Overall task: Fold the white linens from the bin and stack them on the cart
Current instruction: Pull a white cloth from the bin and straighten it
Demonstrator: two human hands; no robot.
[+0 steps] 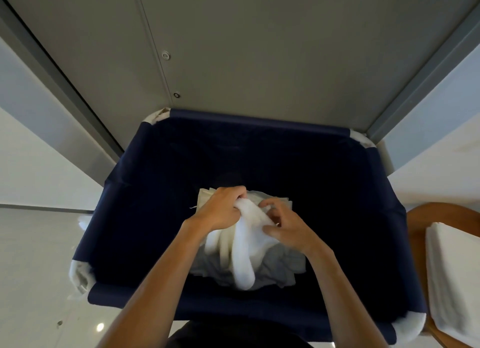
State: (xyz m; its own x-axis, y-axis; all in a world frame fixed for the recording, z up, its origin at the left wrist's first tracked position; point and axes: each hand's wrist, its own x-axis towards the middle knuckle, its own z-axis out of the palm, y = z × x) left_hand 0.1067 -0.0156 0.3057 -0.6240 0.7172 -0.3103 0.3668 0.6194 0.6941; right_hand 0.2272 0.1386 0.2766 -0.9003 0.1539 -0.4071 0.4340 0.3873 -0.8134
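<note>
White linen [242,246] hangs unfolded over the bin [259,119], my left hand [220,210] gripping, my right hand [287,226] pinching it; one folded stack [454,269] lies on the cart [415,219], more remain inside.

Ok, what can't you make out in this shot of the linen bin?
Head view only.
The bin floor: too dark to see.
The white towel, top edge: covered by the left hand and right hand.
The folded stack and cart: cut off by the right edge.
</note>
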